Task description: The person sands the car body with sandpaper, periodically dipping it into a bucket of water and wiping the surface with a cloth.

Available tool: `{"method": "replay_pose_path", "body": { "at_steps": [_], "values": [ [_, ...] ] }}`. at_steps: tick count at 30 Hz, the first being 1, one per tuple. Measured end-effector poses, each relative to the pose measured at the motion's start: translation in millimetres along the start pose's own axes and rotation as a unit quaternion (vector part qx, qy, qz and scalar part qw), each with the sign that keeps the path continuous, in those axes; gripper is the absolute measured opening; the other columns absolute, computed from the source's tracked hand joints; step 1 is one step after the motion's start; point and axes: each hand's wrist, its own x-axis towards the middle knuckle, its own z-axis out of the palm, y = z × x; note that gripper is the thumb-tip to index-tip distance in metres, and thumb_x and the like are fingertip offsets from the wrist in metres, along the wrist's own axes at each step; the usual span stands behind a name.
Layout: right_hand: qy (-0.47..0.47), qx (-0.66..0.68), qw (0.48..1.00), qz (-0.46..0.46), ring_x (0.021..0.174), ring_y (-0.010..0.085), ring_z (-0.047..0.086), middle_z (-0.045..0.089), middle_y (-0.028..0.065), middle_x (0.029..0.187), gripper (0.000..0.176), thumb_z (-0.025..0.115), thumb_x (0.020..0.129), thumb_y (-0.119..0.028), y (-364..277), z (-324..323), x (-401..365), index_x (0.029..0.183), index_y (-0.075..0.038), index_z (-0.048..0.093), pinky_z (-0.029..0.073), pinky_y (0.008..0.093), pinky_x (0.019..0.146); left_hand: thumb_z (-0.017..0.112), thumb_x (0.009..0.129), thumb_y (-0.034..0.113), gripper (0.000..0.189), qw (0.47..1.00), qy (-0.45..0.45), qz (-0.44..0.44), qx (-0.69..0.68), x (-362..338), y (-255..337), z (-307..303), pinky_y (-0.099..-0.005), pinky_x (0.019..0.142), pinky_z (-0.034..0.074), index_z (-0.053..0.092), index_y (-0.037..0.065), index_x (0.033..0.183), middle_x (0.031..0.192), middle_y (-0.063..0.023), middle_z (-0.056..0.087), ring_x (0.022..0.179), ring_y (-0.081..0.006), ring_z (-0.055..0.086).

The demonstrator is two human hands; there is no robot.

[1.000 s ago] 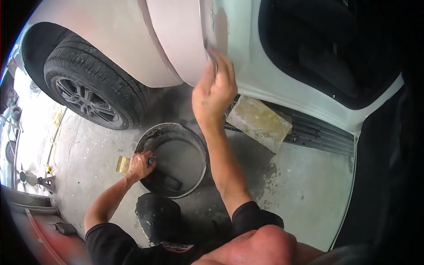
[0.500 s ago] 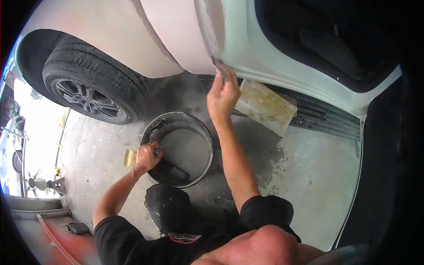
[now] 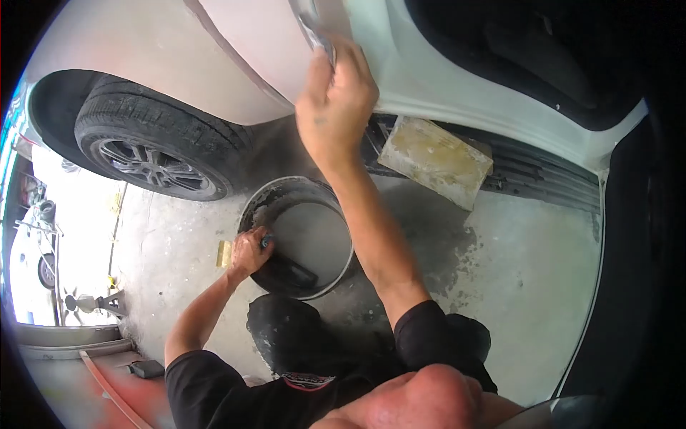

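Observation:
My right hand (image 3: 337, 107) is raised to the edge of the pale car body panel (image 3: 261, 36), its fingers pinching a thin grey piece of sandpaper (image 3: 312, 30) against the seam by the door opening. Below and to the left, my left hand (image 3: 251, 250) is closed at the left rim of a black bucket (image 3: 344, 268). A small dark bluish thing (image 3: 266, 242) shows at its fingertips; I cannot tell what it is. Cloudy grey water (image 3: 311, 232) fills the bucket's lower part, and a dark oblong object (image 3: 291, 273) lies inside near the front wall.
A wheel (image 3: 153, 154) stands at the left under the fender. A stained, yellowish block (image 3: 436, 161) rests on the ribbed running board (image 3: 543, 187). Beside the bucket is a small yellow piece (image 3: 224, 253) on the concrete floor (image 3: 529, 286). The dark door (image 3: 636, 286) borders the right.
My right hand has moved up and slightly left along the panel edge with the sandpaper. My left hand stays at the bucket rim; the whole view has shifted a little.

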Motion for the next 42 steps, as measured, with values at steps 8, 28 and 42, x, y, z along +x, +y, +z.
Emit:
{"method": "replay_pose_path", "body": {
  "at_steps": [8,28,42],
  "values": [
    [0.027,-0.006,1.0,-0.006,0.103,0.0369,0.068,0.067,0.019,0.114,0.033,0.058,0.088,0.01,-7.9,4.7,2.1,0.12,0.004,0.064,0.055,0.043,0.088,0.07,0.085,0.02,0.022,1.0,-0.019,-0.007,0.014,2.3,0.4,-3.0,-0.0512,0.077,0.055,0.068,0.004,0.1,0.092,-0.0202,0.07,0.089,-0.0422,0.068],
    [-0.079,-0.139,0.983,-0.086,0.109,0.0306,0.064,0.064,0.012,0.118,0.041,0.062,0.082,0.01,88.4,-51.6,-71.5,0.121,-0.003,0.063,0.045,0.0549,0.106,0.069,0.085,0.021,0.02,1.0,0.011,0.027,-0.008,2.1,-10.0,8.5,-0.0513,0.078,0.052,0.066,0.005,0.097,0.092,-0.0197,0.069,0.088,-0.0429,0.067],
    [-0.073,-0.22,0.967,-0.108,0.108,0.0326,0.062,0.062,0.0115,0.114,0.039,0.068,0.078,0.004,118.0,-69.3,-75.8,0.116,-0.005,0.064,0.049,0.0477,0.096,0.07,0.085,0.021,0.024,1.0,0.011,0.021,0.01,4.4,-15.1,11.7,-0.0505,0.08,0.054,0.067,0.005,0.103,0.1,-0.0198,0.071,0.093,-0.0424,0.067]
  ]
}}
